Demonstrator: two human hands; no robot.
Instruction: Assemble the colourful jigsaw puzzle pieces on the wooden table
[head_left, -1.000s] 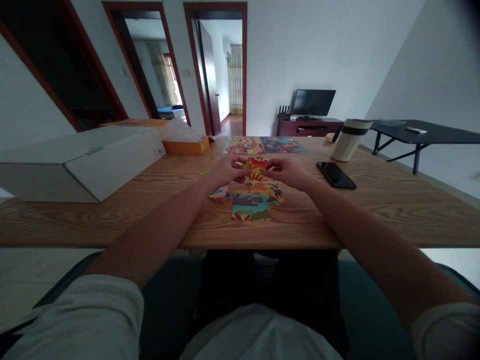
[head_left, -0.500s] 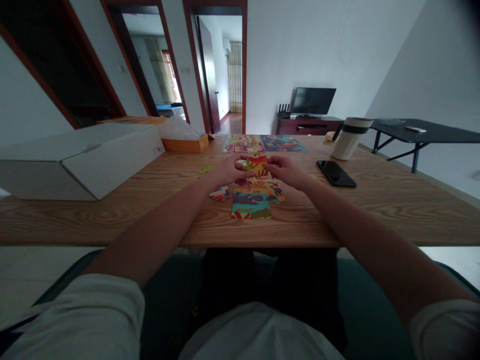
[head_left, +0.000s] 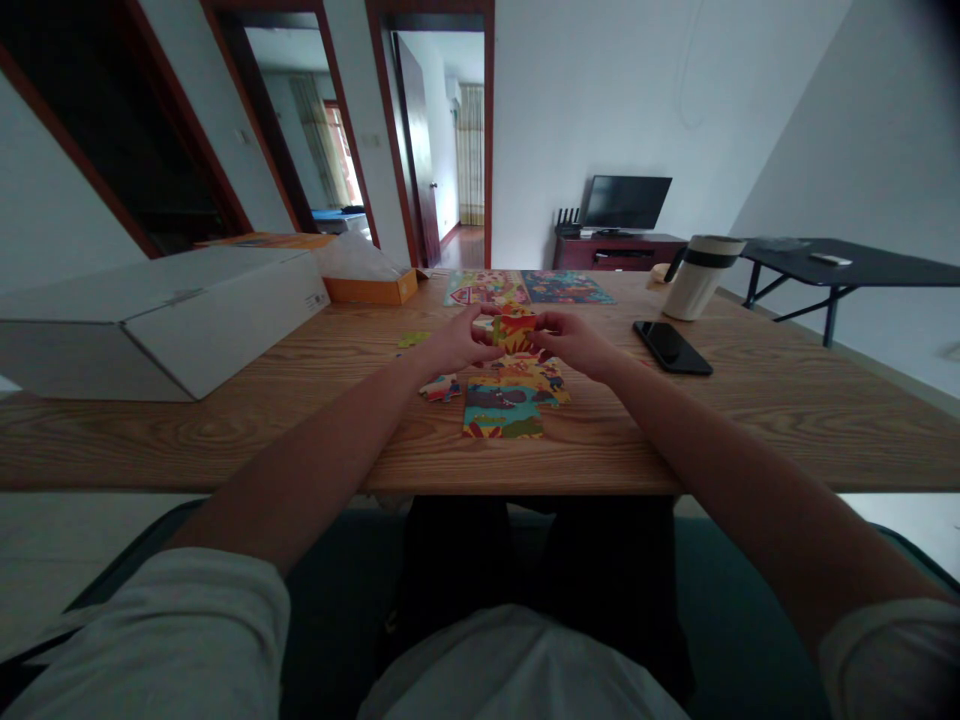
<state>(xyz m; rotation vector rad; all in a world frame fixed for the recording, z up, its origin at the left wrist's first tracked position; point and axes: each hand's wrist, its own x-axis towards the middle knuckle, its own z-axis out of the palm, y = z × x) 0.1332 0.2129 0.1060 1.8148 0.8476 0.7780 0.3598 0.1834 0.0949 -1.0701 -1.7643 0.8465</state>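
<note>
The left grip [head_left: 456,345] and right grip [head_left: 574,345] are closed on one jigsaw piece [head_left: 515,333], its long axis running crosswise between them. The joined puzzle pieces [head_left: 504,410] lie on the surface [head_left: 750,430] just behind both grips, toward the person.

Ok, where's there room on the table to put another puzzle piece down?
Bare wood of the table shows between the white cardboard box and the small loose puzzle pieces, and also right of the assembled puzzle pieces, nearer you than the black phone. It's crowded in the middle, around the left hand and right hand holding a puzzle piece.
</note>
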